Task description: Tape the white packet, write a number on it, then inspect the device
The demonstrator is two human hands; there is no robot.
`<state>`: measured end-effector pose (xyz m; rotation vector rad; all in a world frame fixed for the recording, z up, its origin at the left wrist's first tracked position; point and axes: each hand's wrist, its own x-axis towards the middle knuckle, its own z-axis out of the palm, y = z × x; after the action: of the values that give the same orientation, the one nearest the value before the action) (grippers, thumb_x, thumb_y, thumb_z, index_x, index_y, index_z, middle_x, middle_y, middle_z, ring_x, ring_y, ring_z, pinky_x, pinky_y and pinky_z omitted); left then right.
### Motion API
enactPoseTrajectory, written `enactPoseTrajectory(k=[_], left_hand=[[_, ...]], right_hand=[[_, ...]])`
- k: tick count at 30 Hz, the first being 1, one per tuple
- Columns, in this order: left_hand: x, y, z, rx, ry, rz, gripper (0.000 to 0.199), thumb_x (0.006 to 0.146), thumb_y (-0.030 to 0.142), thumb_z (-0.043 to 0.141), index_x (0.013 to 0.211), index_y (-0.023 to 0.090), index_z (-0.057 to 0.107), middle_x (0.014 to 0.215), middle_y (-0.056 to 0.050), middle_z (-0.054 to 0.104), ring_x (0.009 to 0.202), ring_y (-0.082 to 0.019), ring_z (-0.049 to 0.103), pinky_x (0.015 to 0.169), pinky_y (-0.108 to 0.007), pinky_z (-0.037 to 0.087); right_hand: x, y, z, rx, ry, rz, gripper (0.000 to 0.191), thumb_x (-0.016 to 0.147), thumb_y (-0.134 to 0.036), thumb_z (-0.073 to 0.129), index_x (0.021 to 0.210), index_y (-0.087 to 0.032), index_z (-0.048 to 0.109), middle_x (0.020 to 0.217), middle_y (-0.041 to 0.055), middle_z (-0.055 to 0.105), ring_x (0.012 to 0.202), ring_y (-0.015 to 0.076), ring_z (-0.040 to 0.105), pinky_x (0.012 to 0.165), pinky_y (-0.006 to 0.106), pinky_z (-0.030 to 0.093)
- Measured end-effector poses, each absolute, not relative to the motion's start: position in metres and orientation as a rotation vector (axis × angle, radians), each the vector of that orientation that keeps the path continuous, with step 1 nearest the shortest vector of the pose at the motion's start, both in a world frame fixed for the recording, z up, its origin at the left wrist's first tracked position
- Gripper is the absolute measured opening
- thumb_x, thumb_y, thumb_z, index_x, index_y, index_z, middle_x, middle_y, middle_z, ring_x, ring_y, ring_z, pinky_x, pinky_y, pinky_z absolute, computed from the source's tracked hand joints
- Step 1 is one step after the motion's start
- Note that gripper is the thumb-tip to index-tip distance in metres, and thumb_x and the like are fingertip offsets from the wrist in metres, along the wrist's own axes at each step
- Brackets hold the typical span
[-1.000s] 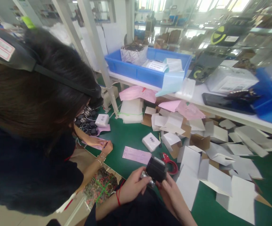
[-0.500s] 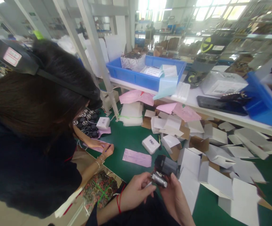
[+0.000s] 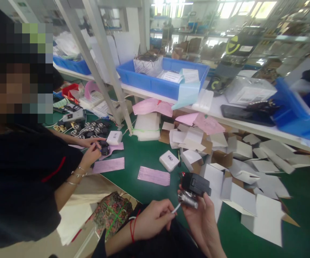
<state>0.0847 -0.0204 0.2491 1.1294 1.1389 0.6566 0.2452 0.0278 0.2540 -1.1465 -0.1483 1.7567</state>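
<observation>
My right hand (image 3: pixel 203 218) is wrapped round a black device (image 3: pixel 196 183) with a ribbed block-shaped body and a bit of red at its left end. Below the black body, in the same grasp, is a shiny silver cylinder (image 3: pixel 187 199). My left hand (image 3: pixel 155 216), with a red string at the wrist, pinches a thin white cord (image 3: pixel 176 208) that runs up to the cylinder's left end. Beyond the device lie a pink printed slip (image 3: pixel 154 176) and a white box marked 440 (image 3: pixel 169 161) on the green table (image 3: pixel 133 184).
Several open white cartons (image 3: pixel 254 186) are heaped on the right. A shelf with a blue tray (image 3: pixel 149 83) and a dark phone (image 3: pixel 245 114) spans the back. To the left a co-worker's hands (image 3: pixel 92 152) handle a small black item near several black-and-silver parts (image 3: pixel 90 129).
Both my hands stay on the device and cord; the device is turned, showing more of its black body. The co-worker has leaned back, swapping a pen for a black item.
</observation>
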Motion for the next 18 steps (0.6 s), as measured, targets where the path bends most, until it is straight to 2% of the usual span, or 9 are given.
enactPoseTrajectory(k=[4, 10, 15, 18], left_hand=[[0.083, -0.022, 0.250, 1.142, 1.117, 0.639, 0.027, 0.090, 0.040, 0.052, 0.084, 0.015, 0.058, 0.060, 0.001, 0.057, 0.052, -0.010, 0.050, 0.050, -0.018, 0.035], [0.077, -0.024, 0.246, 1.219, 1.104, 0.592, 0.032, 0.092, 0.042, 0.049, 0.095, 0.014, 0.065, 0.059, 0.003, 0.053, 0.054, -0.011, 0.048, 0.055, -0.021, 0.035], [0.056, -0.028, 0.241, 1.361, 1.203, 0.518, 0.040, 0.096, 0.046, 0.043, 0.087, 0.018, 0.070, 0.080, -0.002, 0.066, 0.077, -0.016, 0.059, 0.075, -0.024, 0.040], [0.042, -0.034, 0.237, 1.344, 1.257, 0.446, 0.041, 0.095, 0.045, 0.040, 0.082, 0.018, 0.067, 0.078, -0.002, 0.065, 0.079, -0.018, 0.059, 0.076, -0.025, 0.040]], right_hand=[[0.248, 0.029, 0.255, -1.121, -0.259, 1.705, 0.069, 0.071, -0.055, 0.075, 0.130, -0.023, 0.057, 0.098, 0.0068, 0.073, 0.088, 0.0246, 0.067, 0.079, 0.040, 0.056], [0.250, 0.033, 0.253, -1.118, -0.289, 1.627, 0.056, 0.073, -0.051, 0.076, 0.120, -0.023, 0.064, 0.096, 0.0050, 0.073, 0.091, 0.0226, 0.066, 0.079, 0.036, 0.056], [0.259, 0.041, 0.251, -1.111, -0.196, 1.536, 0.052, 0.071, -0.049, 0.079, 0.114, -0.023, 0.065, 0.102, 0.0034, 0.073, 0.096, 0.0199, 0.065, 0.082, 0.033, 0.057], [0.268, 0.046, 0.252, -1.113, -0.064, 1.493, 0.054, 0.067, -0.048, 0.082, 0.111, -0.022, 0.066, 0.099, 0.0025, 0.073, 0.091, 0.0179, 0.067, 0.076, 0.029, 0.058]])
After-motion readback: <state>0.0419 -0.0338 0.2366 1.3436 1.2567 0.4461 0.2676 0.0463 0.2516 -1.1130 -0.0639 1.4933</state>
